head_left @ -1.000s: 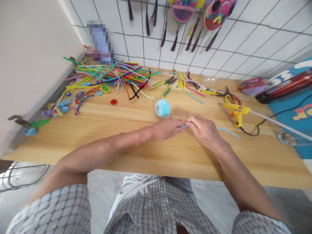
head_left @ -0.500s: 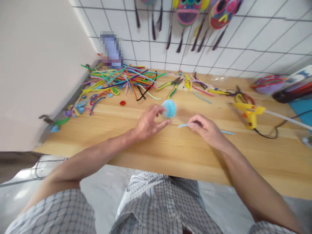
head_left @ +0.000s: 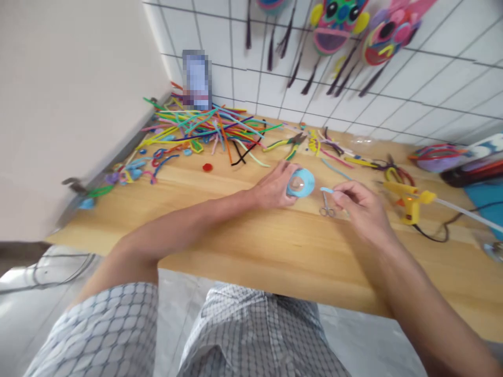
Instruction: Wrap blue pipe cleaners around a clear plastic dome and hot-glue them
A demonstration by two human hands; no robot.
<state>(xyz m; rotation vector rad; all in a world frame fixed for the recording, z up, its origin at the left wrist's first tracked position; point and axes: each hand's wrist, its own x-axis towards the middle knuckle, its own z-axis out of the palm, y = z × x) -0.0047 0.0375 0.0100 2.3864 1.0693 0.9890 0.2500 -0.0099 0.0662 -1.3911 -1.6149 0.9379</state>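
Observation:
My left hand (head_left: 278,186) is wrapped around a round light-blue piece (head_left: 308,182), which looks like a clear plastic dome or cup ringed with blue pipe cleaner. Its open or clear middle faces up toward me. In my right hand (head_left: 358,205), a light-blue pipe cleaner (head_left: 326,189) is pinched between thumb and fingers, its short end pointing left at the round piece without touching it. Small metal scissors (head_left: 327,210) lie on the table between the two hands, just below that end.
A heap of colourful pipe cleaners (head_left: 212,128) lies at the back left. Green-and-yellow pliers (head_left: 291,145) rest behind my left hand. To the right are a yellow glue gun (head_left: 411,199) and its cable. A red piece (head_left: 207,167) lies left. Decorated masks (head_left: 334,26) hang above.
My left hand has closed around the round piece, which now tips its clear middle toward me. The pipe cleaner in my right hand is lifted, and the scissors have come into sight.

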